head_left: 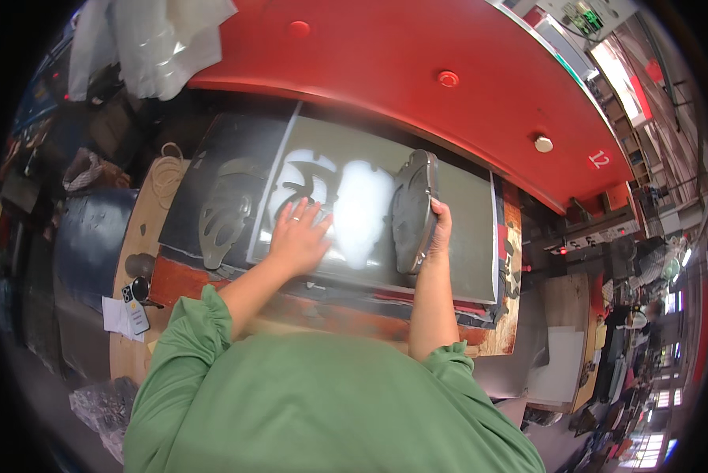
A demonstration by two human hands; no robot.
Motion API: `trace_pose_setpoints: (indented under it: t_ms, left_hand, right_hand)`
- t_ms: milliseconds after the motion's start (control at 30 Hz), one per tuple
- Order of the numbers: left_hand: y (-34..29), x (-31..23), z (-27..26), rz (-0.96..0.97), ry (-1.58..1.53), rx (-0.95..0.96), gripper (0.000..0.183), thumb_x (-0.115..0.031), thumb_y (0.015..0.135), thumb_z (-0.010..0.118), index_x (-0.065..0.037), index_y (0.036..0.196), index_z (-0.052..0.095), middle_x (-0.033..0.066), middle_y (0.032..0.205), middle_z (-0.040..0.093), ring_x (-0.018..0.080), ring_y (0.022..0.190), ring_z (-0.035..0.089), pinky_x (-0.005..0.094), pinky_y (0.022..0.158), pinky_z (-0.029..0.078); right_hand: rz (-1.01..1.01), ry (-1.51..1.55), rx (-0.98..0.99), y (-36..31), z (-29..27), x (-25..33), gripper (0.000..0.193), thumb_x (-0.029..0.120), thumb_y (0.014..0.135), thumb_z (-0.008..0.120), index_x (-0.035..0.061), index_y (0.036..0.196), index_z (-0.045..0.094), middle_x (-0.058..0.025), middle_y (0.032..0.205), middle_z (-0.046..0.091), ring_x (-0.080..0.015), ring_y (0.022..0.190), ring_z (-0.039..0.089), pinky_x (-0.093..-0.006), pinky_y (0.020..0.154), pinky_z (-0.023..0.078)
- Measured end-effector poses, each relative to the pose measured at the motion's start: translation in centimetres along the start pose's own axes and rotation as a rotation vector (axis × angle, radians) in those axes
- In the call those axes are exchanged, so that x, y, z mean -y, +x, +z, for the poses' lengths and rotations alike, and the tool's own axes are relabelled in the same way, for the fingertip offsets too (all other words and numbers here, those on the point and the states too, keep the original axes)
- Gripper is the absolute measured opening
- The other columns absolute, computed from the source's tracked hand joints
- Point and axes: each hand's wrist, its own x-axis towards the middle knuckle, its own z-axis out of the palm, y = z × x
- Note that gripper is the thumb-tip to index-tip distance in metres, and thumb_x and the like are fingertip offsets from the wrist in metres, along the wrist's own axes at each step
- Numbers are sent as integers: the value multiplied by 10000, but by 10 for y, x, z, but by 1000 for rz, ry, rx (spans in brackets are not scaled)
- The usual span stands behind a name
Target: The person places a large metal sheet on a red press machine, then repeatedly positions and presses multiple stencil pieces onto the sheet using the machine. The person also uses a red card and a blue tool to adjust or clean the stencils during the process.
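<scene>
My right hand [441,230] grips a metal cutting die [414,213] by its right edge, tilted up on the grey sheet [460,229]. The die is dark, long and rounded like a shoe part. My left hand [299,239] lies with spread fingers on the sheet's left part, over a curved shape with dark slots [311,180]. Between the hands is a bright, glaring shape [359,213] with notched edges; whether it is a cut-out or a loose piece I cannot tell. Left of the sheet, a slotted dark piece [226,213] rests on the dark board.
A red machine beam [370,47] with round knobs spans the far side. A phone [136,317] lies on papers at the wooden table's left edge, below coiled cord [167,175]. Plastic sheeting [161,43] hangs far left. A wooden stand with white sheets [557,363] is at right.
</scene>
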Motion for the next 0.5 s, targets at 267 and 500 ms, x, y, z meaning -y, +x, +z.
trace_pose_setpoints:
  t_ms: [267,500]
  left_hand:
    - [91,-92,-20,-145,-655,41,605,-532,828,703,-33,1146,577,153,994,633,318,908,631,421,831,482]
    - [111,-99,20,-266,-985,-11,410,-397,945,607,-15,1090,564,157,905,644,261,813,626,391,743,499]
  right_hand:
    - [-73,19,73,8,2,-4,424,305,826,573,60,1172,557,-114,1009,645,-251,903,643,-401,792,548]
    - [-137,-61,8,21,-1,-10,517,197,839,585,23,1317,493,-97,1094,617,-208,945,614,-342,815,523]
